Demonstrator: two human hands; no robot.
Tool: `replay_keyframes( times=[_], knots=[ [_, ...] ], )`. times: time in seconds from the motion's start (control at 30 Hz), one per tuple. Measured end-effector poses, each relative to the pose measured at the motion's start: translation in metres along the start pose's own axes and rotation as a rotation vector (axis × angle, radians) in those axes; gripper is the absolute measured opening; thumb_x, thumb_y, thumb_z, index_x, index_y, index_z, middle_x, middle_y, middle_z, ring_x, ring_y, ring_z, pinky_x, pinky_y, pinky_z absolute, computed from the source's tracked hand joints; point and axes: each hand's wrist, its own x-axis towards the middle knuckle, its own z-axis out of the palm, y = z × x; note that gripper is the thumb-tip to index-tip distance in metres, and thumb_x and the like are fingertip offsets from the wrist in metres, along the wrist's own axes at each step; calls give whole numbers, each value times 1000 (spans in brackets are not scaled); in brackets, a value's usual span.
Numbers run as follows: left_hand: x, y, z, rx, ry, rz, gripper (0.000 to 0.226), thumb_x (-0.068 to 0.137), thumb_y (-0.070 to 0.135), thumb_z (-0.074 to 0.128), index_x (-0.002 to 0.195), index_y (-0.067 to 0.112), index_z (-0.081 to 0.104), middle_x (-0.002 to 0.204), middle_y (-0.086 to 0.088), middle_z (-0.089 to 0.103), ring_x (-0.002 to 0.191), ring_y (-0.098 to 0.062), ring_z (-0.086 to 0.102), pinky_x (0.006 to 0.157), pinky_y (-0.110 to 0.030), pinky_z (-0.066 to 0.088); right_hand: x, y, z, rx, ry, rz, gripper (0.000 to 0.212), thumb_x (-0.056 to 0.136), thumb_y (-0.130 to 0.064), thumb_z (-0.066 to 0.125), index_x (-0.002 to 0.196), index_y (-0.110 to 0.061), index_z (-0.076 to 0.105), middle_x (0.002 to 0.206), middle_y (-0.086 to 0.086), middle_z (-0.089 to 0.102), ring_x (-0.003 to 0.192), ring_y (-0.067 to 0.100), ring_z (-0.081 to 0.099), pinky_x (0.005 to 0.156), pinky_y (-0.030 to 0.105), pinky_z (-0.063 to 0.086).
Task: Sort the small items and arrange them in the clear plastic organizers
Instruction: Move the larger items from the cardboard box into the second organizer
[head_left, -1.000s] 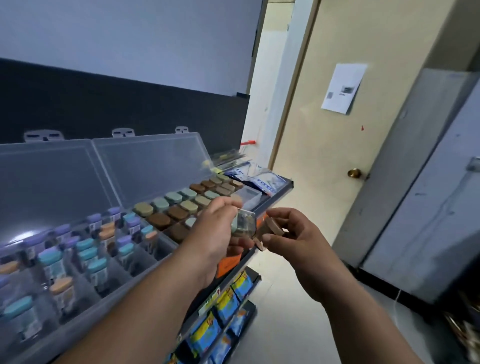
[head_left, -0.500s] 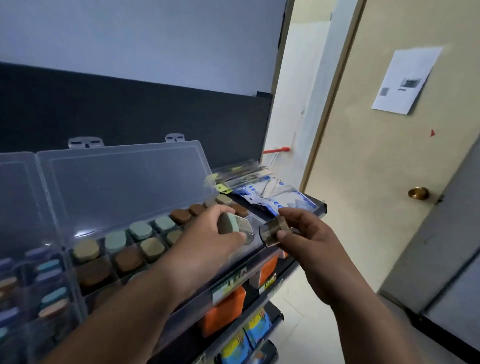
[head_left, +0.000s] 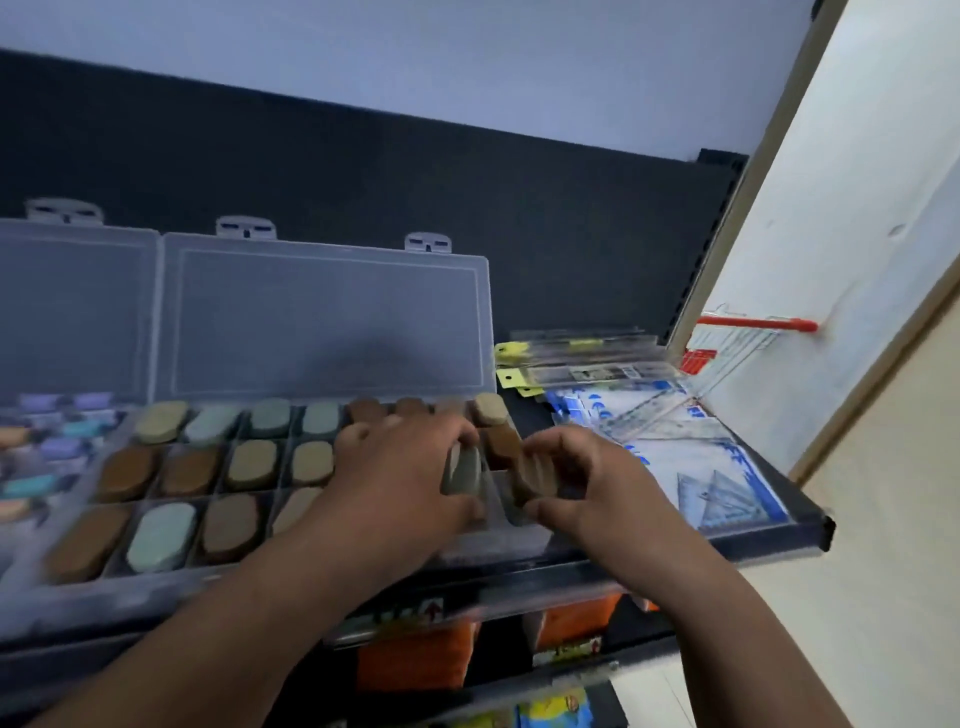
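Observation:
A clear plastic organizer (head_left: 291, 564) lies open on a black shelf, its lid (head_left: 327, 312) upright behind. Its compartments hold small containers with tan, green and brown caps. My left hand (head_left: 405, 478) grips a green-capped container (head_left: 462, 470) over the organizer's right end. Just to its right, my right hand (head_left: 582, 488) holds a brown-capped container (head_left: 530, 480) at the organizer's right edge. The frame is blurred by motion. A second organizer (head_left: 47, 457) with purple, teal and orange caps sits at the far left.
Packets of rulers and set squares (head_left: 691, 457) lie on the shelf right of the organizer, with yellow-tagged packs (head_left: 576, 358) behind. An orange hook (head_left: 758, 325) sticks out of the white wall. Orange boxes (head_left: 415, 654) fill the shelf below.
Both hands have dropped from in front of the shelf to the organizer's right end, still holding their containers. The view has swung left and down toward the shelf.

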Motion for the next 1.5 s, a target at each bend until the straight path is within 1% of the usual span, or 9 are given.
replay_keyframes(
  times=[0.2, 0.47, 0.63, 0.8, 0.9, 0.97, 1.1, 1.2, 1.5],
  knots=[
    [2, 3, 19, 73, -16, -58, 39, 81, 46, 65, 114, 47, 45, 99, 16, 43, 102, -13, 35, 89, -33, 29, 14, 16, 1, -143, -72, -98, 47, 68, -12, 81, 98, -39, 56, 101, -13, 60, 96, 2, 56, 81, 10, 40],
    [3, 12, 27, 168, -11, -45, 46, 79, 50, 65, 120, 45, 46, 121, 19, 47, 117, -11, 36, 99, -36, 30, 15, 27, -5, -105, -183, -71, 46, 68, -19, 80, 101, -42, 56, 101, -22, 56, 94, -7, 53, 79, 12, 41],
    [-9, 14, 24, 163, 40, -28, 48, 85, 47, 61, 128, 43, 39, 128, 21, 40, 122, -7, 32, 103, -31, 25, 5, 29, -4, -161, -131, -153, 41, 77, -24, 76, 112, -38, 58, 111, -24, 52, 107, -5, 48, 85, 2, 32],
    [-30, 3, 18, 144, 136, -4, 18, 94, 25, 49, 110, 33, 44, 106, 18, 42, 100, -8, 42, 86, -24, 35, -8, 21, 7, -268, -33, -349, 39, 82, -30, 57, 121, -26, 63, 128, -11, 57, 123, 6, 45, 104, 22, 32],
    [-38, -2, 18, 199, 92, -4, 30, 93, 12, 46, 119, 26, 47, 121, 12, 45, 110, -8, 40, 93, -21, 31, -14, 15, 18, -339, -39, -379, 45, 84, -28, 49, 127, -23, 61, 135, -7, 55, 128, 12, 45, 110, 35, 34],
    [-40, -5, 20, 251, 52, 35, 39, 91, 10, 45, 128, 25, 47, 131, 9, 45, 119, -9, 38, 100, -22, 26, -17, 12, 25, -406, -36, -406, 47, 84, -28, 45, 127, -22, 61, 135, -4, 57, 127, 16, 49, 108, 34, 33],
    [-40, -8, 25, 377, -54, 30, 60, 93, 16, 45, 149, 27, 23, 151, 12, 26, 137, -7, 21, 113, -23, 11, -20, 7, 31, -565, -37, -408, 49, 76, -29, 39, 117, -25, 67, 120, -8, 66, 110, 10, 61, 97, 28, 37],
    [-42, -8, 29, 430, -73, 9, 67, 93, 19, 45, 151, 27, 13, 154, 11, 18, 140, -9, 15, 115, -25, 6, -23, 3, 32, -614, -70, -350, 51, 73, -31, 39, 115, -29, 67, 115, -14, 66, 106, 5, 60, 101, 20, 32],
    [-50, -5, 36, 468, -34, -16, 70, 92, 27, 45, 152, 23, 9, 152, 7, 13, 137, -15, 11, 113, -29, 8, -25, 3, 39, -615, -40, -313, 49, 81, -35, 36, 121, -27, 63, 122, -10, 62, 115, 11, 57, 104, 27, 22]
  ],
)
